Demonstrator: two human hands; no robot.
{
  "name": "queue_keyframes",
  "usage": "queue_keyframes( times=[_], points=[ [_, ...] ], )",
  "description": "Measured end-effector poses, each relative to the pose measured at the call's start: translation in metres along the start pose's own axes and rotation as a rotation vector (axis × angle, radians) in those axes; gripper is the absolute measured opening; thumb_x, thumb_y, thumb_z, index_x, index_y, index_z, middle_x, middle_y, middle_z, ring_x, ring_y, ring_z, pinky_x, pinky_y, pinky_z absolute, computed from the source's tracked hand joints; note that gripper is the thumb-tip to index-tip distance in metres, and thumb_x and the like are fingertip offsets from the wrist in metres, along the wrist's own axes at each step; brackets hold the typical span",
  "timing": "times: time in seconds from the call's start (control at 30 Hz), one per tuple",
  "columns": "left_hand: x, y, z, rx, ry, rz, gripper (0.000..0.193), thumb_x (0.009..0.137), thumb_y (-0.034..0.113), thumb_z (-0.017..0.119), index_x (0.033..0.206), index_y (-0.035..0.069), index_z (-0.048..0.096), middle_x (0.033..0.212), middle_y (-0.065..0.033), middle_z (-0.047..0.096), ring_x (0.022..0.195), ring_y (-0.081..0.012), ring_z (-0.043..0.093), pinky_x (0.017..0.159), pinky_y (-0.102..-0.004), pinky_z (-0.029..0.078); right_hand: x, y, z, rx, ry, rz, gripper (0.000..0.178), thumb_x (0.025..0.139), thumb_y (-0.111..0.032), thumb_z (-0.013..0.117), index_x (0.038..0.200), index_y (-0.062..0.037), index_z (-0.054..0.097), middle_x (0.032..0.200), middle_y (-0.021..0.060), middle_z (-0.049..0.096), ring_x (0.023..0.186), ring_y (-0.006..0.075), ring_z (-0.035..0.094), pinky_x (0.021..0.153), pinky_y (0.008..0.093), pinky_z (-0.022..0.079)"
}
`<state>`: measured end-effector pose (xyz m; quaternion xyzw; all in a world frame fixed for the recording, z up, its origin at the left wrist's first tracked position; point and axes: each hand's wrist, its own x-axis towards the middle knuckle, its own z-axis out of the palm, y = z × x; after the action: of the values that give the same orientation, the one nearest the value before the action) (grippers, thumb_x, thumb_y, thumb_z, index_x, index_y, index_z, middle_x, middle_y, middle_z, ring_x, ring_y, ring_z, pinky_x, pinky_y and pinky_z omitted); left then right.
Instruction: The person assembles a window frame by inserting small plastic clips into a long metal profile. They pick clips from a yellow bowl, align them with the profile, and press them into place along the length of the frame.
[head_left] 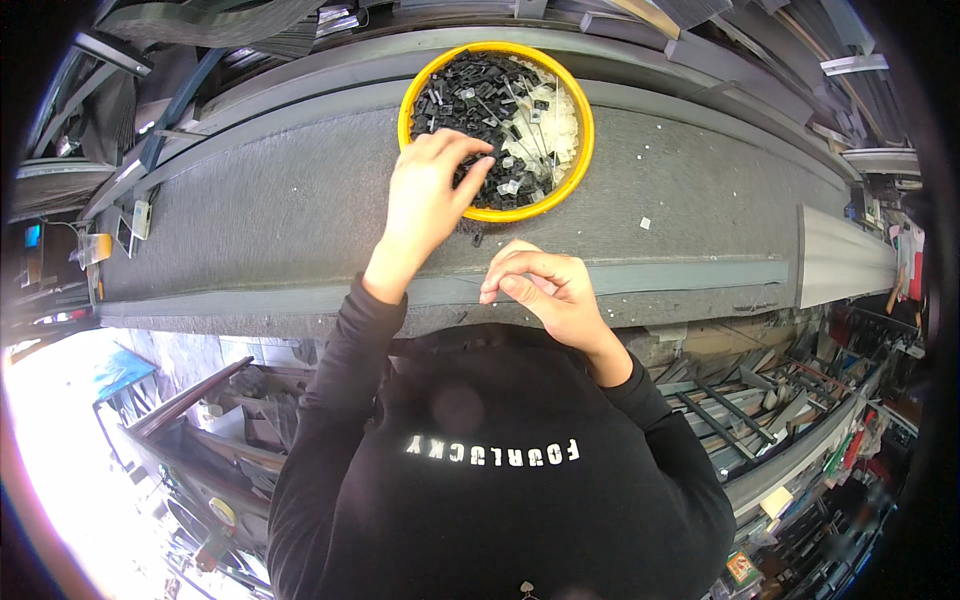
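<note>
A round yellow basin point(588, 130) stands on the grey-covered bench. Small black plastic pieces point(452, 100) fill its left part, and translucent white pieces point(560, 110) lie on the right. A few thin rods stick up among them. Over the basin's near left rim reaches my left hand point(425, 185), thumb and forefinger closed together above the black pieces; what they pinch is too small to name. My right hand point(550, 290) is closed in a pinch near the bench's front edge, and whatever sits at its fingertips is hard to make out. One loose black piece point(477, 240) lies between the basin and my hands.
The grey bench top point(270, 200) runs across the view, with small white scraps point(645, 223) on its right side. A pale panel point(845, 257) stands at the right end. Long metal profiles lie behind the bench, and racks of bars point(740, 425) are on the near right.
</note>
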<state>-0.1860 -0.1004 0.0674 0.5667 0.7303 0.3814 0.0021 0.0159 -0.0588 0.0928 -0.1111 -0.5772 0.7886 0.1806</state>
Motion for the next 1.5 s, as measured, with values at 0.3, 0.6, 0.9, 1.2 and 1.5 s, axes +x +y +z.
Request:
queue_keyframes(
  times=[0.3, 0.6, 0.9, 1.2, 1.5],
  points=[
    [0.011, 0.011, 0.028, 0.259, -0.118, 0.157, 0.016, 0.075, 0.025, 0.079, 0.088, 0.017, 0.076, 0.096, 0.0011, 0.058, 0.090, -0.0213, 0.056, 0.080, -0.0367, 0.044, -0.008, 0.006, -0.008, 0.055, 0.217, 0.026, 0.017, 0.097, -0.009, 0.061, 0.105, 0.0059, 0.067, 0.085, 0.0092, 0.066, 0.080, 0.0156, 0.063, 0.080, 0.0292, 0.050],
    [0.000, 0.010, 0.027, 0.199, -0.252, 0.266, 0.018, 0.074, 0.026, 0.078, 0.090, 0.019, 0.077, 0.097, 0.0011, 0.056, 0.094, -0.0205, 0.055, 0.080, -0.0358, 0.041, -0.005, 0.016, -0.018, 0.083, 0.266, 0.057, 0.010, 0.097, -0.006, 0.062, 0.103, 0.0013, 0.060, 0.084, 0.0091, 0.070, 0.080, 0.0151, 0.066, 0.078, 0.0297, 0.051],
    [-0.001, 0.020, 0.019, -0.666, -0.339, -0.422, 0.014, 0.095, 0.015, 0.066, 0.092, 0.006, 0.075, 0.096, -0.0084, 0.074, 0.064, -0.0089, 0.062, 0.059, -0.0232, 0.049, 0.000, 0.010, -0.018, 0.117, 0.391, 0.074, 0.005, 0.093, -0.003, 0.065, 0.096, -0.0010, 0.062, 0.086, 0.0031, 0.065, 0.081, 0.0118, 0.062, 0.079, 0.0259, 0.049],
    [-0.053, 0.018, -0.003, -1.609, -0.250, -0.864, 0.026, 0.100, 0.022, 0.062, 0.112, 0.001, 0.067, 0.096, -0.0022, 0.069, 0.058, -0.0032, 0.041, 0.058, -0.0197, 0.035, 0.019, 0.011, -0.007, 0.259, 0.249, 0.093, 0.009, 0.087, 0.002, 0.067, 0.081, -0.0038, 0.062, 0.098, 0.0018, 0.058, 0.095, 0.0096, 0.054, 0.084, 0.0256, 0.042],
    [-0.071, 0.015, -0.003, -1.760, -0.185, -0.816, 0.027, 0.099, 0.023, 0.063, 0.111, -0.001, 0.068, 0.098, -0.0035, 0.066, 0.064, -0.0049, 0.042, 0.061, -0.0201, 0.038, 0.024, 0.013, -0.003, 0.416, 0.146, 0.208, 0.005, 0.088, -0.006, 0.065, 0.083, -0.0054, 0.064, 0.103, 0.0019, 0.061, 0.092, 0.0108, 0.054, 0.083, 0.0264, 0.040]
  ],
)
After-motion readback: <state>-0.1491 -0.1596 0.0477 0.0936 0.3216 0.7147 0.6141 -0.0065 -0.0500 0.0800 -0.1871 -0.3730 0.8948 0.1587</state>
